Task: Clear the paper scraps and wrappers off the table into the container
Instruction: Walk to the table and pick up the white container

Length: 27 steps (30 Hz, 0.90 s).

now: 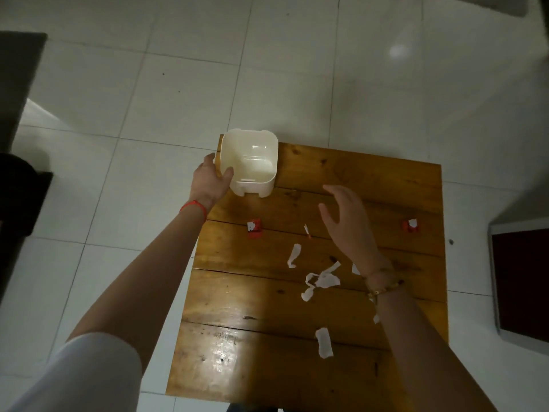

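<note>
On the wooden counter point(267, 367) our white container point(248, 162) sat empty at the far left corner, left hand point(211, 179) gripping its rim. Right hand point(347, 221) hovered, fingers spread. Two red wrappers point(255, 228) and roughly six paper scraps point(324, 341) lay mid-counter.

I saw a cream-white container point(249, 162), a honey-brown planked desk point(267, 337) with dark knots, white paper scraps point(322, 280), two red-and-white wrappers point(255, 228), a red wrist string point(193, 206), pale grey floor tiles point(208, 69).
</note>
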Motion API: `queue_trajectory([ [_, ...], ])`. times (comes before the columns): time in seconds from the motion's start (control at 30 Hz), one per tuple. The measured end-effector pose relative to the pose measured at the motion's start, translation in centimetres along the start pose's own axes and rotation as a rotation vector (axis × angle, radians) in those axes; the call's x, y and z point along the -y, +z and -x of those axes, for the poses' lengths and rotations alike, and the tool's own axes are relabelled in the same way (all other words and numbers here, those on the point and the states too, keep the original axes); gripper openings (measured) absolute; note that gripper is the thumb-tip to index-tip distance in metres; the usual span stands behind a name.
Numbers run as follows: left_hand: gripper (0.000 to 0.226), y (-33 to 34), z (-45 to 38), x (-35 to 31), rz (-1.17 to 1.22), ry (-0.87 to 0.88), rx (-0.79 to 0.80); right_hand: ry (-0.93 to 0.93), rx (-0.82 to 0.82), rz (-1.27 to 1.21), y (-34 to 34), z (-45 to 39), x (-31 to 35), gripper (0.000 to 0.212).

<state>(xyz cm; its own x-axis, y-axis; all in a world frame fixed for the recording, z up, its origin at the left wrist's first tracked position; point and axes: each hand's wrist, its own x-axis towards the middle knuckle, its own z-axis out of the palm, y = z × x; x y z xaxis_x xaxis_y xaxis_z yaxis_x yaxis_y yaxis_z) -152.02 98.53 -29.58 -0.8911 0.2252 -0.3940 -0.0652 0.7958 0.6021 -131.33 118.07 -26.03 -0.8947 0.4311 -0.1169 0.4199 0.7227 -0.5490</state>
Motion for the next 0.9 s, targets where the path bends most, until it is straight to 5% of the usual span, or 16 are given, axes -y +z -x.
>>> queue_trajectory([
  [0.4,0.047,1.0,-0.2,1.1,0.186,-0.065,0.003,0.052,0.031,-0.043,3.4,2.7,-1.0,0.039],
  [0.9,0.036,-0.2,19.7,1.4,0.041,-0.039,0.000,0.140,-0.007,-0.048,-1.0,16.3,-1.5,0.039],
])
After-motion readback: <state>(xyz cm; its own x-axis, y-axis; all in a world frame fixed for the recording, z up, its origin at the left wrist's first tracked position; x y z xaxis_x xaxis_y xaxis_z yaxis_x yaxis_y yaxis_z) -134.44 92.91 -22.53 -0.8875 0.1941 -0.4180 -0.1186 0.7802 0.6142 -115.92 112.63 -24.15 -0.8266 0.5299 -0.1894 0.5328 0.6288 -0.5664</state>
